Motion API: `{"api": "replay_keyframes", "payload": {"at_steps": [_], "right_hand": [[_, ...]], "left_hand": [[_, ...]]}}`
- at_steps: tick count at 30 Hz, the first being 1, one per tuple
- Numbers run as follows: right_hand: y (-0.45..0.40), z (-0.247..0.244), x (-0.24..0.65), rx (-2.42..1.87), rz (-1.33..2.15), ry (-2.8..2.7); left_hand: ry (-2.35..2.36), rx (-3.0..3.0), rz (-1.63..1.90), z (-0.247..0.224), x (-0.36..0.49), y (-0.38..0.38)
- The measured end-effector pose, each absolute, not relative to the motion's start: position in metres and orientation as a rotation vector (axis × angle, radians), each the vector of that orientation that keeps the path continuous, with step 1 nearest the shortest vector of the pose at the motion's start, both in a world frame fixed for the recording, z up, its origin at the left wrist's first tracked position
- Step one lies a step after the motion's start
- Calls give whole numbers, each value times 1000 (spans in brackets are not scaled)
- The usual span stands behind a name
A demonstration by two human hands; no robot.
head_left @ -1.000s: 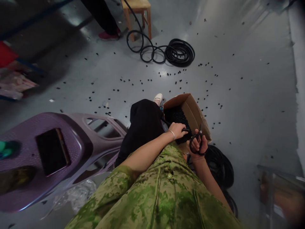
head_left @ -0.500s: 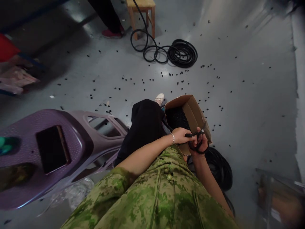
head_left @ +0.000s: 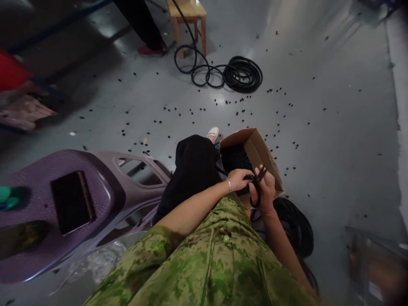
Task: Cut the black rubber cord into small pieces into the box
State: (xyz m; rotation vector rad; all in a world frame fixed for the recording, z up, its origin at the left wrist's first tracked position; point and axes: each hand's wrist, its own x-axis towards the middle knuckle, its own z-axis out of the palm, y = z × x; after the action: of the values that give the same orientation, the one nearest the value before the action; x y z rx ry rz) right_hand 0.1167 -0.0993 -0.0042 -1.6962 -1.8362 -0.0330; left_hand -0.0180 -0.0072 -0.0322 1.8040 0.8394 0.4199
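My left hand (head_left: 239, 179) is closed around a black rubber hose (head_left: 247, 177), whose end pokes out toward the right. Beside it, my right hand (head_left: 265, 191) grips a pair of dark scissors (head_left: 259, 182). The blades are parted and point up and to the right, just off the hose end. Both hands are over the near side of an open cardboard box (head_left: 263, 148). Inside the box lies a heap of small black pieces (head_left: 234, 157). Part of the scissor handles is hidden by my fingers.
A purple plastic stool (head_left: 102, 187) on the left carries a phone (head_left: 72, 202). Coiled black hose (head_left: 244, 74) lies ahead by a wooden stool (head_left: 188, 17), near a person's foot (head_left: 151, 51). More black hose (head_left: 293, 229) sits right of me. Small black pieces dot the floor.
The scissors have turned in my right hand, and their blades now show spread apart, pointing up. My left hand has shifted slightly left with the hose.
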Motion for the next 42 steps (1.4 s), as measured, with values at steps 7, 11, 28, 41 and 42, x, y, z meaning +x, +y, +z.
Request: {"api": "replay_keyframes", "payload": {"at_steps": [7, 11, 28, 41, 42], "right_hand": [[-107, -4, 112, -1700, -98, -2033], [-108, -6, 113, -1733, 96, -1937], [-112, -22, 110, -1669, 489, -1488], [-129, -23, 126, -1220, 1365, -418], [-132, -24, 126, -1219, 1389, -418]], "left_hand": [[848, 1752, 611, -35, -19, -6], [865, 1764, 577, -33, -19, -7], [929, 1848, 355, -30, -18, -4], [764, 1798, 196, -25, -20, -5], [702, 1796, 155, -24, -20, -5]]}}
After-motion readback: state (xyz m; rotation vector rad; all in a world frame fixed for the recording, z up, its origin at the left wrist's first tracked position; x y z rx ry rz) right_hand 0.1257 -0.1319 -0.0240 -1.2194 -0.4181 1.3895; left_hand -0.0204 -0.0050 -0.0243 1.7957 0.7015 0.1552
